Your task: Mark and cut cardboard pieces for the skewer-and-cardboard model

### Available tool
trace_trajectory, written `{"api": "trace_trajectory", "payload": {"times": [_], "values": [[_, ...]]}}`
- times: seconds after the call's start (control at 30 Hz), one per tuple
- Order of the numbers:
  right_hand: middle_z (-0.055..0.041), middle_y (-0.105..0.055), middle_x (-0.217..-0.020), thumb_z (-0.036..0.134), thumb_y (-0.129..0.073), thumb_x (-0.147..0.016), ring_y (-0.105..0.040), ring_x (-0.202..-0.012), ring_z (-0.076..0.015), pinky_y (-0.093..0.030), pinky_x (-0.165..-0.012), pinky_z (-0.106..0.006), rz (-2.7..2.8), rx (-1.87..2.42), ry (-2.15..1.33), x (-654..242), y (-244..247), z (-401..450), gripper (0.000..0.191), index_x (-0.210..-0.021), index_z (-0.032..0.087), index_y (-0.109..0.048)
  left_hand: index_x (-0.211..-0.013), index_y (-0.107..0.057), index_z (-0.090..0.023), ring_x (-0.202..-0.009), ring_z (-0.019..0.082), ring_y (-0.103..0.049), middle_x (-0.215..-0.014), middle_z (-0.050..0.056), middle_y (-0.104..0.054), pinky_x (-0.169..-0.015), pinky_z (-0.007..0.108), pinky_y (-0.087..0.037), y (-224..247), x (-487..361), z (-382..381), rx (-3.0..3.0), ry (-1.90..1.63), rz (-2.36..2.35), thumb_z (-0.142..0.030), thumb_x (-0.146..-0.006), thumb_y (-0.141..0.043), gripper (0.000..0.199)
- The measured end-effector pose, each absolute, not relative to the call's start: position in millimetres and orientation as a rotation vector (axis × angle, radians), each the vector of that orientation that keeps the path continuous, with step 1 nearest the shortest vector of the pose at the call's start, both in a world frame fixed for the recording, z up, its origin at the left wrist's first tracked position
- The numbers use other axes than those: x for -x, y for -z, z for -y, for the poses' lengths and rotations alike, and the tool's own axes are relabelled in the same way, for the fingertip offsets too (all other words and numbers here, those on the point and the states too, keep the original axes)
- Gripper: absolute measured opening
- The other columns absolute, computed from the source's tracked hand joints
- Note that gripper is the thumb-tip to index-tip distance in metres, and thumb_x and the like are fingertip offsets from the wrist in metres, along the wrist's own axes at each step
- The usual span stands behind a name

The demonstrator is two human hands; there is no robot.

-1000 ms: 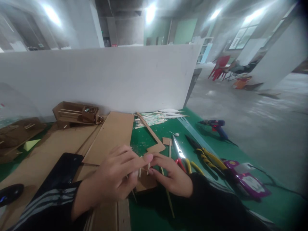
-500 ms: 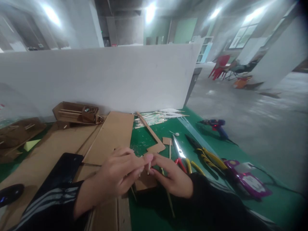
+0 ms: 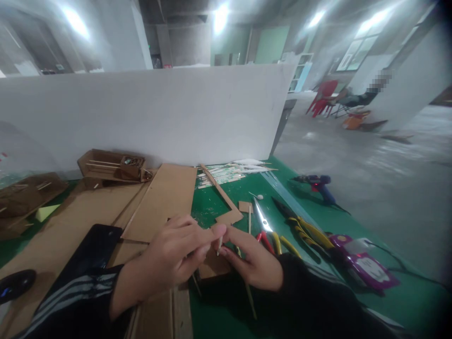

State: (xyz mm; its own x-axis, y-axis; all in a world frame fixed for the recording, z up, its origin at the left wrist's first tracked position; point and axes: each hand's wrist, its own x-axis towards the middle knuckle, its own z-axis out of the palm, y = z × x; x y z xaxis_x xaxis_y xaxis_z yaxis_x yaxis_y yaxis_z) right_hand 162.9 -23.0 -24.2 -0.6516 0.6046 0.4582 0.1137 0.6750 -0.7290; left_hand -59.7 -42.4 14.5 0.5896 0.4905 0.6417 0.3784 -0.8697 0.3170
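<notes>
Together, left hand and right hand are meeting at a short pale stick

The right hand's fingers are pinching the stick between thumb and forefinger, and the left forefinger is touching close to its upper end. The left thumb and fingers are bunching together; whether they are gripping anything cannot be told, since the hand is hiding the space behind them. The stick is slanting just above a small cardboard piece, which is sitting beneath the hands over the green tabletop. A longer thin stick is showing below the right hand.

Beyond the fingers, a narrow cardboard strip is pointing towards a pile of pale sticks. Scissors are lying just beside the right hand, and long-nose pliers with yellow-and-black handles are resting farther right. A blue glue gun is lying near the tabletop's right edge, while a purple-and-white device is sitting nearer the right sleeve.

On the left, a large cardboard sheet is lying behind the left hand, a flat black slab is resting beside the left forearm, and a black computer mouse is sitting farther out. A white board is standing behind everything.
</notes>
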Motion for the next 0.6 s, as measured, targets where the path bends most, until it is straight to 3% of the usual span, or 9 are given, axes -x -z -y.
{"api": "trace_trajectory", "payload": {"times": [0.5,0.6], "values": [[-0.0074,-0.064,-0.097,0.018,-0.048,-0.098,-0.06,-0.093,-0.0179,-0.049,-0.083,-0.03,2.164,0.534,-0.93,-165.3,23.2,21.2,0.011,-0.095,0.019,-0.058,-0.143,-0.048,-0.026,-0.081,0.015,-0.062,-0.095,0.002,-0.074,-0.074,0.026,-0.051,-17.3,59.0,39.8,-2.563,-1.07,-0.724,-0.009,-0.096,-0.051,0.05],[-0.0092,-0.065,-0.108,0.019,-0.054,-0.094,-0.061,-0.098,-0.0195,-0.049,-0.089,-0.033,2.187,0.556,-0.969,-170.0,21.3,19.4,0.013,-0.106,0.018,-0.059,-0.143,-0.048,-0.026,-0.08,0.014,-0.062,-0.093,0.001,-0.074,-0.074,0.026,-0.05,-16.5,59.9,39.9,-2.562,-1.084,-0.738,-0.01,-0.096,-0.051,0.05]]}}
